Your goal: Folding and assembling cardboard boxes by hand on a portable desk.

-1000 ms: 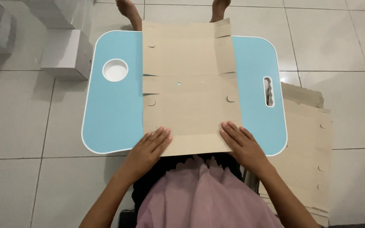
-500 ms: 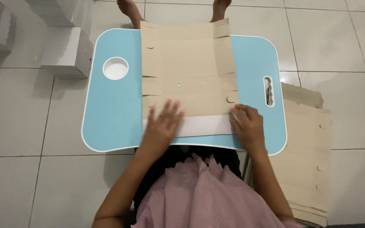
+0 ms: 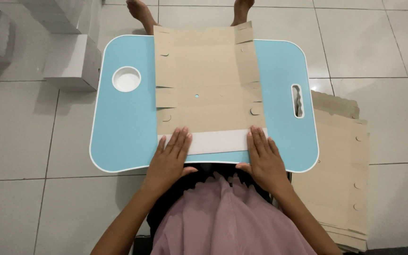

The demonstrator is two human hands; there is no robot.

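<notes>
Flat brown die-cut cardboard sheet lies mid light-blue desk. Left hand and right hand press its folded-up near flap (white underside showing), fingers spread flat to crease it.

Both hands flat, fingers spread

Pale tiled floor under a blue lap table, white boxes at left.
</notes>
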